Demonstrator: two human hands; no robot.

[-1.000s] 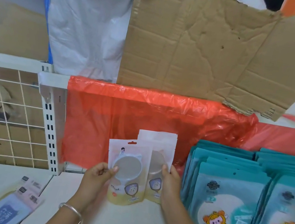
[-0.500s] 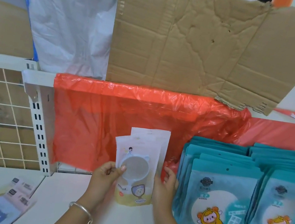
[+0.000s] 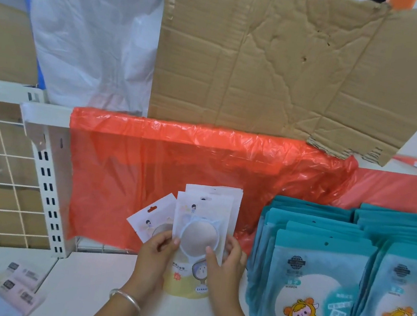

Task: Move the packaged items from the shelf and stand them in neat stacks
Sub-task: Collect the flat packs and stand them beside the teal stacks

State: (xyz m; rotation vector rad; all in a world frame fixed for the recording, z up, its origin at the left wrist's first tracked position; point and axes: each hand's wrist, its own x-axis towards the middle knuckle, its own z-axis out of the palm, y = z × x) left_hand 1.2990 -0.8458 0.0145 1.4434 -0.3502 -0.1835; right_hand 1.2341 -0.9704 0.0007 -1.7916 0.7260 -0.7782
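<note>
White shelf point(image 3: 76, 286), red plastic sheet point(image 3: 175, 158) along its back edge, left hand point(image 3: 156, 253) and right hand point(image 3: 227, 266) pinching upright white packs point(image 3: 204, 224) near that edge, thumbs in front, teal packs point(image 3: 309, 287) just beside.

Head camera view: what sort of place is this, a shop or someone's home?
Likely a shop or stockroom mid-stocking. It shows a white slotted shelf upright, rows of identical teal mirror packets, and flattened cardboard behind. The left hand and right hand hold white packets.
</note>
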